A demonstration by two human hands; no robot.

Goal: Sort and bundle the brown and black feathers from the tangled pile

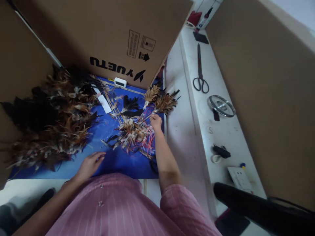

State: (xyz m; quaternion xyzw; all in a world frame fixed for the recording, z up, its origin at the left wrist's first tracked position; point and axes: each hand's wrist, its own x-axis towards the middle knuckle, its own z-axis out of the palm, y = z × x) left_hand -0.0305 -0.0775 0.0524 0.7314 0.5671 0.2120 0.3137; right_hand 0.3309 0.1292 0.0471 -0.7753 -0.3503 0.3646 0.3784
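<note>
My right hand (156, 122) is closed at the right side of the blue table mat (133, 166), among pink and red strings (149, 141). What its fingers pinch is too small to make out. Just beyond it lie brown feather bundles (165, 102) with pale bases. A tangle of brown and white feathers (133, 130) lies left of it, mixed with the strings. My left hand (91, 166) hovers by the mat's front edge, fingers loosely stretched and holding nothing. Nearest to it is a large heap of brown and black feathers (71, 127).
A tall cardboard box (103, 29) walls off the back. Thin sticks (112, 103), a white card (105, 103) and a small white device (120, 82) lie on the mat. On the right-hand ledge are scissors (200, 70), a roll of clear tape (222, 105) and a black clip-like item (221, 151).
</note>
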